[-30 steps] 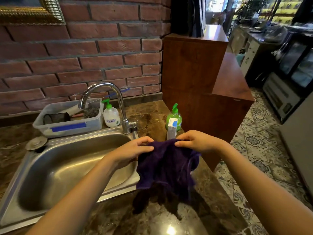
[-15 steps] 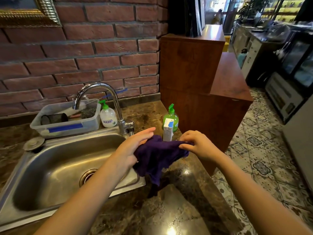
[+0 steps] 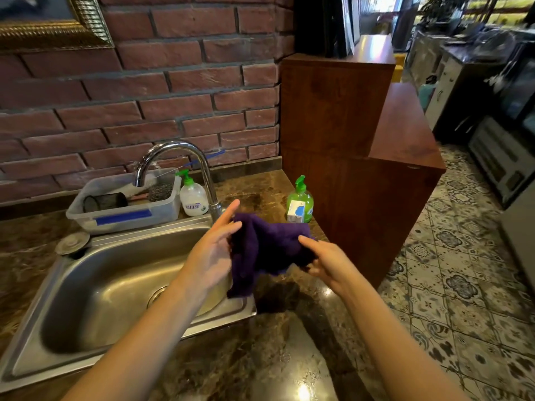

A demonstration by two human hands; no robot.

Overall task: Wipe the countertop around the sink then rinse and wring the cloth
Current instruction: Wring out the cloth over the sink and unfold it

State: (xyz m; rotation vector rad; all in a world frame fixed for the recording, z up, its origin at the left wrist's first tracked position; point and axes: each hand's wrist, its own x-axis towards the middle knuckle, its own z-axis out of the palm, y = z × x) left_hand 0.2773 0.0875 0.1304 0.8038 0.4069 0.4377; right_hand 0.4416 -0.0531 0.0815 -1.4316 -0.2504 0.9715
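Countertop (image 3: 275,357), dark marble, wraps the sink on the front and right; glossy with glare spots, can't tell if wet or already wiped. Sink (image 3: 95,299) sits at 9 o'clock from the hands, steel, basin looks dry, no water standing. Faucet (image 3: 185,157) at 11 o'clock, spout over the basin, no water running. Plastic tub (image 3: 124,215) behind the sink at 10 o'clock, white soap bottle (image 3: 193,198) beside the faucet base, green soap bottle (image 3: 301,202) at 1 o'clock on the counter.

Purple cloth (image 3: 266,247) is held up in the air between both hands, above the sink's right rim and the counter, bunched, one tail hanging down, not touching the surface. Left hand (image 3: 214,253) open-ish, fingers extended, palm against the cloth's left side. Right hand (image 3: 327,261) pinching the cloth's right end, fingers closed on it.

Judgement: looks like folding or regripping the cloth before wiping. Wiping probably not started, or unclear; rinse and wring both left, tap is off.
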